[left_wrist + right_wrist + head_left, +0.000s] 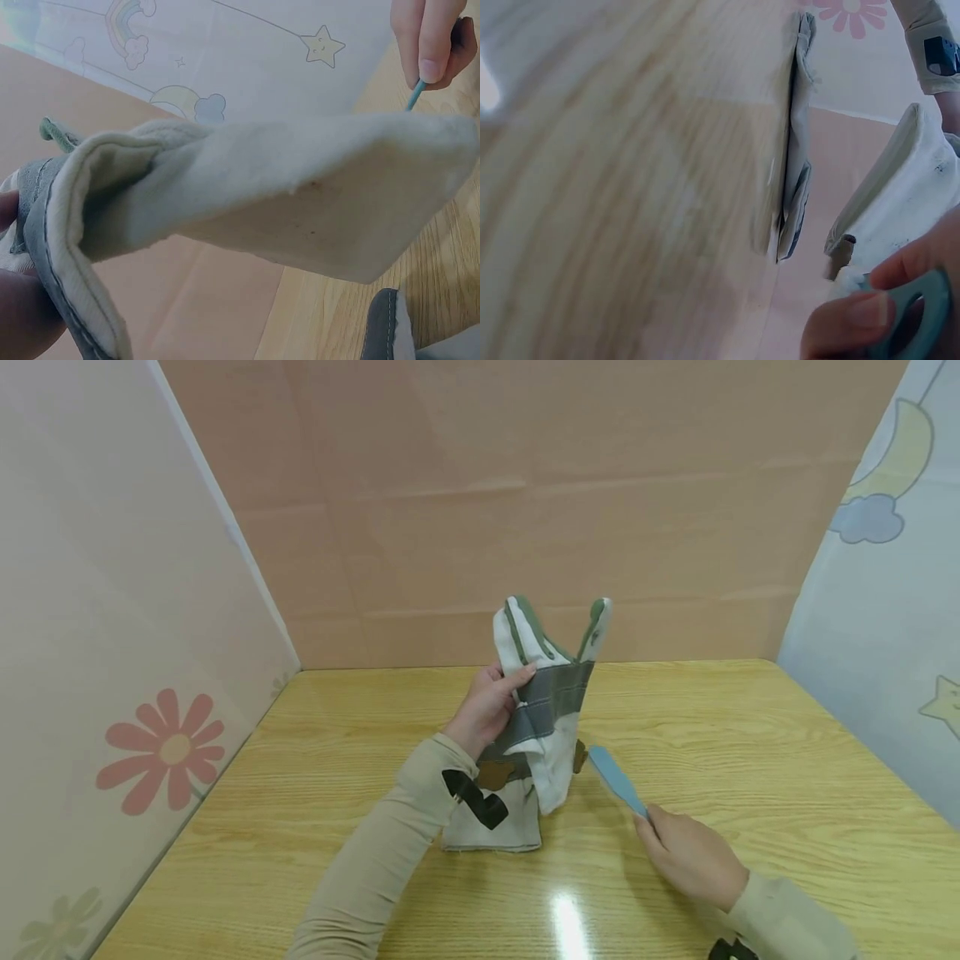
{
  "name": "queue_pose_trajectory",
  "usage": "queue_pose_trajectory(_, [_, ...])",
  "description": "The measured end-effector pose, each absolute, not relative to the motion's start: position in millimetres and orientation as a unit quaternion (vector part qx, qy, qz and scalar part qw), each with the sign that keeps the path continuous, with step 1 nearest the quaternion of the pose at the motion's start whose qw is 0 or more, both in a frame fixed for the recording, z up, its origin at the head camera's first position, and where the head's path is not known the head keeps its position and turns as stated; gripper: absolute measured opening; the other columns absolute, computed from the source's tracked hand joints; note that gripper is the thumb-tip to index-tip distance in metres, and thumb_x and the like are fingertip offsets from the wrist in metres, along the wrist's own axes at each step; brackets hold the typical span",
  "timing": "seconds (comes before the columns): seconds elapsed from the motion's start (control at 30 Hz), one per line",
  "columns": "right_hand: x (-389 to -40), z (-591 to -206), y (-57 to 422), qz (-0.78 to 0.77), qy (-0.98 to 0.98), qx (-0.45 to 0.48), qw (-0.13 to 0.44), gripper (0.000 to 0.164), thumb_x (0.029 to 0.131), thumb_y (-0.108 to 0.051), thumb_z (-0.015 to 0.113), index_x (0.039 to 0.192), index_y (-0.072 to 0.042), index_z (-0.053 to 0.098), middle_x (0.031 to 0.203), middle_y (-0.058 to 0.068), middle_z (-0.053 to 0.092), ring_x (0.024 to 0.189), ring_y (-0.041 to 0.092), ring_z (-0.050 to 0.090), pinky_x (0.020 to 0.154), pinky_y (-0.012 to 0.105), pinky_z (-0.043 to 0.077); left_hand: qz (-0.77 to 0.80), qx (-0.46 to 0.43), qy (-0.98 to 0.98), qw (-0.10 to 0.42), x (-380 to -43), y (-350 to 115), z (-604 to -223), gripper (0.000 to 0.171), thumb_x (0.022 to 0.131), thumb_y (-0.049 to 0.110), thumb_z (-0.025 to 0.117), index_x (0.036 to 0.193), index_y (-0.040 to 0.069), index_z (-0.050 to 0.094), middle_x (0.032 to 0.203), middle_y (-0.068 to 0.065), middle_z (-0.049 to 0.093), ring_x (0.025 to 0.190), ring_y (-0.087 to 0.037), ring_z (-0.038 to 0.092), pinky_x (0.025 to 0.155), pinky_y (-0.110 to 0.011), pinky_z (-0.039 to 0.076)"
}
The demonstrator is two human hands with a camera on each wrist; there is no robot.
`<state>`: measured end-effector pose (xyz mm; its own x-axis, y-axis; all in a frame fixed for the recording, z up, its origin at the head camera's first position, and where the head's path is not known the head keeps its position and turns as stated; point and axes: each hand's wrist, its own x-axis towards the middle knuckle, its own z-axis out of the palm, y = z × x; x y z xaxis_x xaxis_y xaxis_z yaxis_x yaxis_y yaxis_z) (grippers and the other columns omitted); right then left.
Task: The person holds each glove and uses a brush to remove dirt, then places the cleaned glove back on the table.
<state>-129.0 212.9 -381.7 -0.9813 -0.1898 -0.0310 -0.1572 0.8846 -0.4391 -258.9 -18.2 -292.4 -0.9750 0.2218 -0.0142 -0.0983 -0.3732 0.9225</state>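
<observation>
1. Head: I'm seeing the left hand (486, 706) pinching a glove (555, 693) above the counter (300, 793), the right hand (696, 853) gripping a blue tool (615, 778), near right; a second glove (498, 827) is lying below.
2. Left wrist: I'm viewing the glove extending right.
3. Right wrist: I'm watching the thumb (847, 322) pressing the tool's handle (934, 291).

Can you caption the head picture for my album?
Left hand holding a glove, right hand a blue tool, over a wood-grain table.
</observation>
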Motion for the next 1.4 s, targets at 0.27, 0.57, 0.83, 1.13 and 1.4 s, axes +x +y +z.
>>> queue_pose_trajectory(0.27, [-131.6,-380.8,218.8,-0.22,0.971,-0.08,0.057,0.034,0.101,-0.025,0.034,0.071,-0.012,0.045,0.055,-0.002,0.039,0.045,0.007,0.031,0.041,0.02,0.028,0.82,0.045,0.561,0.102,-259.7,-20.3,-294.1,0.009,0.092,0.004,0.054,0.101,0.002,0.056,0.083,0.007,0.059,0.078,-0.002,0.057,0.072,-0.017,0.045])
queue_pose_trajectory(0.57, [-139.0,-355.7,198.3,-0.254,0.955,-0.143,-0.058,0.032,0.103,-0.021,0.033,0.073,-0.012,0.039,0.053,-0.006,0.029,0.042,0.001,0.019,0.04,0.018,0.024,0.813,0.037,0.571,0.107,-257.8,-19.2,-296.7,0.011,0.091,0.006,0.057,0.102,0.003,0.056,0.082,0.007,0.059,0.075,-0.003,0.058,0.07,-0.018,0.046])
queue_pose_trajectory(0.83, [-148.0,-347.7,180.5,-0.315,0.932,-0.169,-0.052,0.03,0.103,-0.021,0.03,0.078,-0.01,0.042,0.056,-0.006,0.026,0.045,0.001,0.018,0.043,0.019,0.024,0.804,0.065,0.574,0.146,-248.4,-17.2,-298.8,0.034,0.097,0.017,0.051,0.124,-0.001,0.048,0.093,0.005,0.059,0.08,-0.004,0.059,0.075,-0.021,0.047])
queue_pose_trajectory(1.13, [-149.6,-349.1,180.9,-0.375,0.906,-0.194,-0.034,0.033,0.104,-0.02,0.026,0.077,-0.01,0.042,0.055,-0.007,0.031,0.045,0.0,0.023,0.043,0.022,0.028,0.85,0.156,0.468,0.184,-241.0,-18.9,-300.5,0.056,0.102,0.036,0.012,0.087,0.015,0.061,0.08,0.008,0.065,0.075,-0.005,0.06,0.079,-0.024,0.044])
queue_pose_trajectory(1.4, [-152.6,-350.0,183.9,-0.458,0.854,-0.244,0.019,0.037,0.105,-0.018,0.022,0.077,-0.002,0.043,0.054,-0.009,0.034,0.045,0.0,0.028,0.044,0.025,0.033,0.739,0.262,0.609,0.123,-232.7,-15.4,-295.9,0.041,0.09,0.006,0.026,0.12,-0.002,0.052,0.114,-0.011,0.063,0.104,-0.016,0.059,0.095,-0.032,0.045])
